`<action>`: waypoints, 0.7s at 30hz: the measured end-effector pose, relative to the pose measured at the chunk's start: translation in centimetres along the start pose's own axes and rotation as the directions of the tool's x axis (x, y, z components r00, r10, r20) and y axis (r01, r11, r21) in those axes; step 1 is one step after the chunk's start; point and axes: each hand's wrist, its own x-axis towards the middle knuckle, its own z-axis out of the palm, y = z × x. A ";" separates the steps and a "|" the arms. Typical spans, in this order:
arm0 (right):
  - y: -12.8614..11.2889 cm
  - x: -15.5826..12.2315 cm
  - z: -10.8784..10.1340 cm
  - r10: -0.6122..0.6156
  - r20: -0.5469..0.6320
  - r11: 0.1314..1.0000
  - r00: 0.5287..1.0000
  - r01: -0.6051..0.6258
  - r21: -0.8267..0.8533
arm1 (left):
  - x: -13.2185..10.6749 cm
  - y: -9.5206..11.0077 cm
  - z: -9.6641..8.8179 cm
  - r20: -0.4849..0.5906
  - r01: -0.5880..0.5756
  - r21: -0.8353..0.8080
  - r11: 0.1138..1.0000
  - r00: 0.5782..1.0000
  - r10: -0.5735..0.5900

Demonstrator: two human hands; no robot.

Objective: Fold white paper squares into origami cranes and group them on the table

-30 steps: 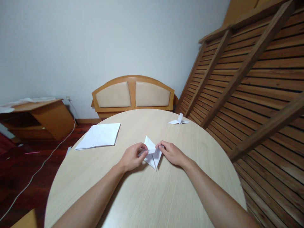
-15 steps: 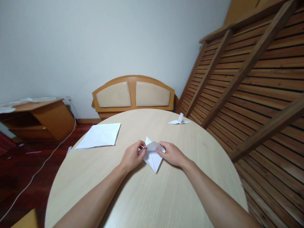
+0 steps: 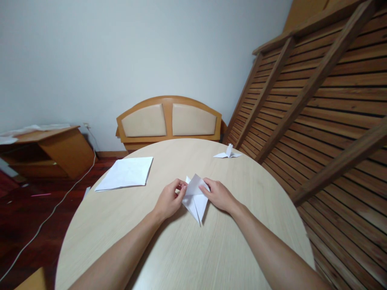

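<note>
A white sheet of folded origami paper (image 3: 196, 203) lies between my hands at the middle of the round table (image 3: 242, 241). Its lower end tapers to a point towards me, with a crease or slit down the centre, and a flap stands up at its upper part. My left hand (image 3: 171, 198) pinches the left edge of the paper between thumb and fingers. On the right edge, my right hand (image 3: 219, 195) grips it, thumb on top of the flap and fingers behind, partly hidden. A finished paper crane (image 3: 229, 152) sits farther back on the right.
A stack of white paper (image 3: 127, 173) lies at the table's left. Behind the table stands a padded headboard (image 3: 169, 119). A slatted wooden frame (image 3: 302, 112) leans close along the right side. A cabinet (image 3: 60, 153) and a white cable (image 3: 57, 205) are at left.
The paper's upper flap has lifted and now stands higher, and its lower point has shifted slightly towards me. Both hands stay on the edges, almost in the same place.
</note>
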 end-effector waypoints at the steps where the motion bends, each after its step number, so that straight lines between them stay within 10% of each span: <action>1: 0.0 0.0 0.0 -0.001 -0.003 1.000 1.000 0.001 -0.004 | 0.0 0.0 0.0 0.005 -0.002 0.003 1.000 1.000 0.002; 21: -2.0 -0.1 0.9 -0.060 -0.198 0.975 0.978 0.100 0.198 | -0.2 -0.5 0.7 0.056 -0.004 -0.013 1.000 0.998 0.005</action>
